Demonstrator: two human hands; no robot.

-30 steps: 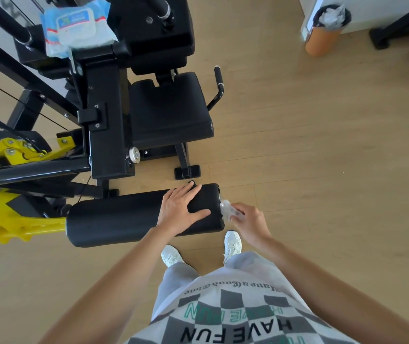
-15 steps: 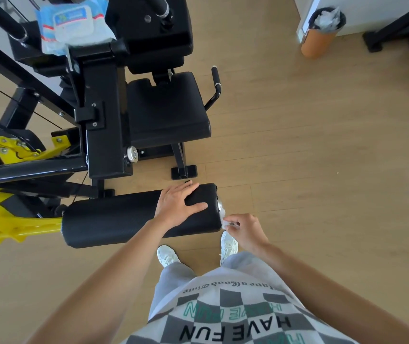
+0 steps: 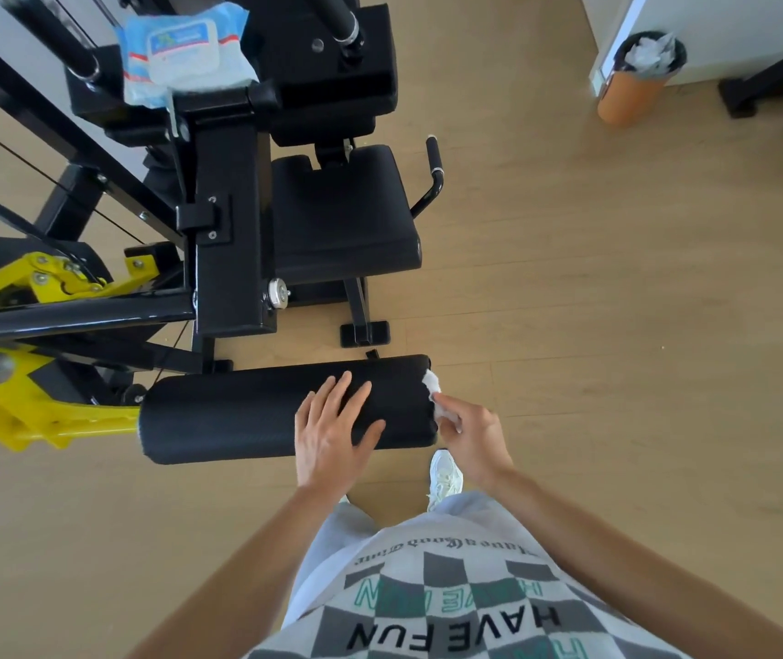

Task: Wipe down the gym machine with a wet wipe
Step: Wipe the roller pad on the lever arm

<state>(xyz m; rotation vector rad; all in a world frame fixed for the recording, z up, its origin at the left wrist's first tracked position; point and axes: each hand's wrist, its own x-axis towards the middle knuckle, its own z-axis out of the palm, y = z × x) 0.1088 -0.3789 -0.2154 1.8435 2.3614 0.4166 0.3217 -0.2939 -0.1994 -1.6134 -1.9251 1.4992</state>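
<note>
**Wipe at the end of the roller pad**

Left hand [image 3: 332, 435] lay flat on the black roller pad [image 3: 237, 416], fingers straight and spread, holding nothing. Right hand [image 3: 473, 437] pinched a white wet wipe [image 3: 432, 383] in curled fingers and pressed it to the pad's right end cap. The pad lay horizontal, its left end joined to a yellow arm [image 3: 23, 416] of the gym machine [image 3: 228, 230]. Beyond the pad was the black seat [image 3: 342, 211], with a side handle [image 3: 433, 178] on its right. A blue pack of wipes [image 3: 185, 49] sat on top of the machine frame. One white shoe [image 3: 445, 475] showed under the right hand. An orange bin [image 3: 632, 88] holding crumpled white tissue stood far right on the wooden floor [image 3: 618, 325].
</note>
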